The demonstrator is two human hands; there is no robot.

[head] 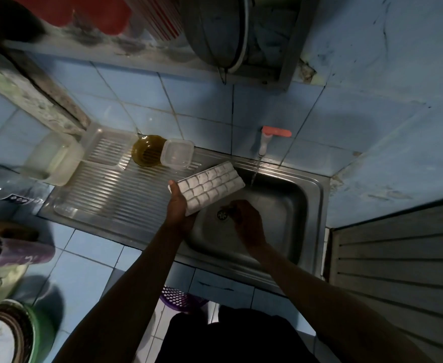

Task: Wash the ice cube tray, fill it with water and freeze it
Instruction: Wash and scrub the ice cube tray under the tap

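Observation:
A white ice cube tray (210, 186) with several compartments is held tilted over the left rim of the steel sink (301, 203). My left hand (180, 205) grips its near end, thumb on the edge. Water runs in a thin stream from the white tap with an orange handle (270, 137) and falls just past the tray's far end into the basin. My right hand (248, 222) hovers low in the basin beside the drain (222, 214), fingers curled downward; whether it holds anything is unclear.
On the ribbed draining board (115, 195) stand an amber glass bowl (147, 150), a clear lidded box (177, 153) and clear tubs (55, 158). A metal basin (215, 30) hangs above. A louvred panel (398, 258) is at right, pots (8, 328) at lower left.

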